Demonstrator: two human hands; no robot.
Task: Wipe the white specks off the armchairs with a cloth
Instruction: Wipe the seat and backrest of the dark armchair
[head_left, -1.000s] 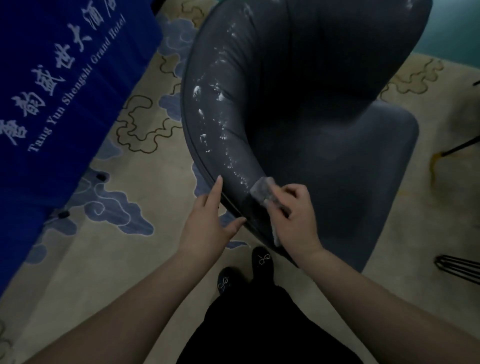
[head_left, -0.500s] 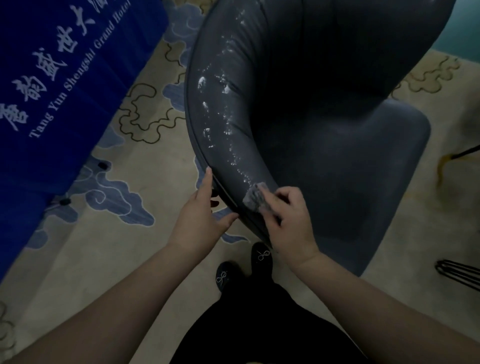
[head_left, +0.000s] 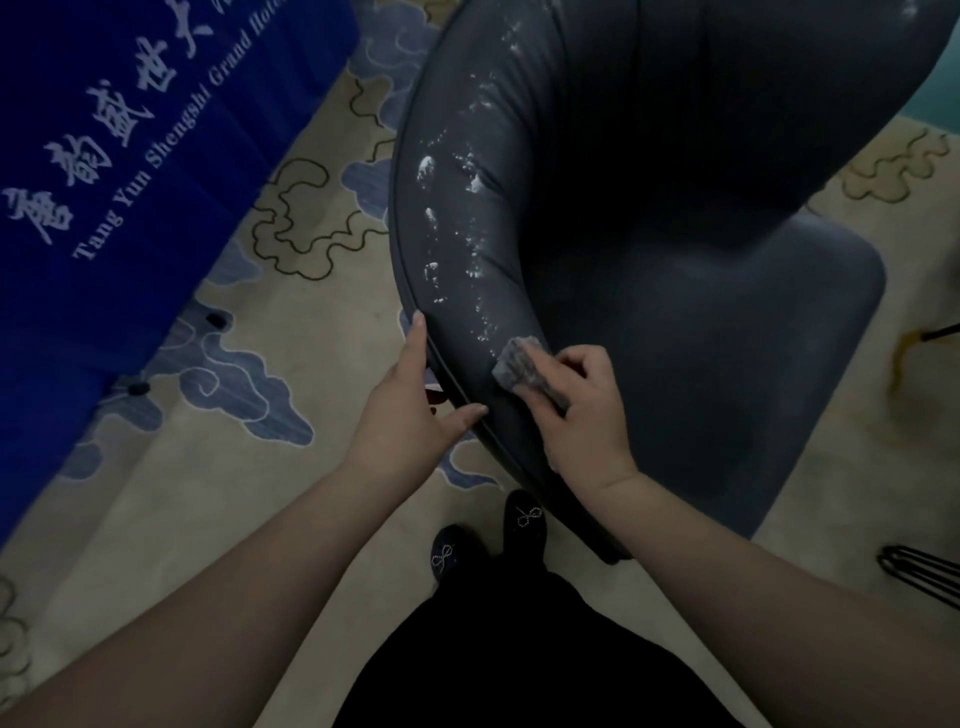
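The right hand (head_left: 576, 410) grips a small grey cloth (head_left: 524, 366), fingers curled over it and pressing it down on the top of the armchair's curved arm. The cloth's free corner pokes out ahead of the knuckles, touching the near end of the trail of white specks (head_left: 470, 234). The left hand (head_left: 410, 410) is flat and released, fingers straight along the outer side of the arm, with the fingertip against the piped seam and the thumb spread toward the rim just beside the right hand. It holds nothing.

The dark grey armchair (head_left: 701, 312) fills the upper right. Its arm sweeps in a curve from the hands up toward the top edge, and the specks run along that curve as clumps and fine scatter, thickest about midway and thinning higher up. The stretch of arm under and behind the cloth looks bare. The seat cushion lies to the right of the right hand.

Below the arm's near end stand two black shoes (head_left: 488, 535) with small sparkling bows, close against the chair's base. Patterned carpet (head_left: 260, 415), cream with blue cloud shapes, lies open to the left of the chair as far as a blue tablecloth (head_left: 104, 182) printed with white lettering. Thin black metal legs (head_left: 919, 571) show at the right edge.
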